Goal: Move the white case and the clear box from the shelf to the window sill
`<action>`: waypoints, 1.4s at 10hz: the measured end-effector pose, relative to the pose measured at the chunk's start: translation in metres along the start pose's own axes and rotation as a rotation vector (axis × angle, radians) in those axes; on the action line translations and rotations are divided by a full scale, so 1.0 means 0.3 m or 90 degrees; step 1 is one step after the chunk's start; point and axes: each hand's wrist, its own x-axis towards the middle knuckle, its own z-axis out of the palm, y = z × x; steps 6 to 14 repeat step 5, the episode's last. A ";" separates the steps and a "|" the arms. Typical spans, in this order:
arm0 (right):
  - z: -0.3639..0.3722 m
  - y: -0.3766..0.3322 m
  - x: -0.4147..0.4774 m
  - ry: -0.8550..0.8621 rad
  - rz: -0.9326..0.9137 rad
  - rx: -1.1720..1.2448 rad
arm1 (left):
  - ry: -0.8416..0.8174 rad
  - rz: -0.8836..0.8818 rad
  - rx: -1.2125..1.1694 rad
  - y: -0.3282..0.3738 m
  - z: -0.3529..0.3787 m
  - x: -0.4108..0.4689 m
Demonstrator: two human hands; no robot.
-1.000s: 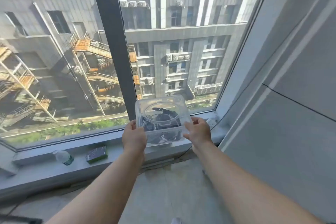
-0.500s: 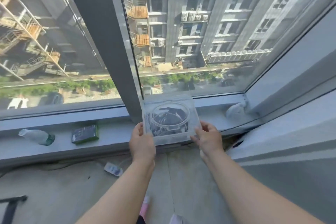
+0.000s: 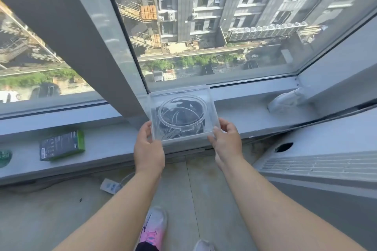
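Note:
The clear box is a square lidded plastic container with dark cables coiled inside. I hold it by its near corners over the window sill, just right of the grey window post. My left hand grips the near left corner and my right hand grips the near right corner. I cannot tell whether the box's base touches the sill. The white case is not in view, nor is the shelf.
A dark box with green edges lies on the sill to the left, with a green-capped bottle at the far left edge. A white wrapped pipe sits in the sill's right corner. A power strip lies on the floor; a vented unit stands at right.
I have stepped closer to the window and my view has tilted down. The clear box has moved forward and down, from in front of the glass to over the sill.

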 end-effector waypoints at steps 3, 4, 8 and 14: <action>0.017 0.027 0.029 0.028 -0.015 -0.054 | -0.006 0.015 0.023 0.006 0.011 0.040; 0.004 -0.003 0.007 0.033 -0.024 -0.123 | -0.031 -0.008 0.052 0.052 0.001 0.032; -0.040 -0.083 -0.015 0.085 -0.090 -0.113 | -0.025 -0.034 0.083 0.124 -0.055 0.007; -0.040 -0.083 -0.015 0.085 -0.090 -0.113 | -0.025 -0.034 0.083 0.124 -0.055 0.007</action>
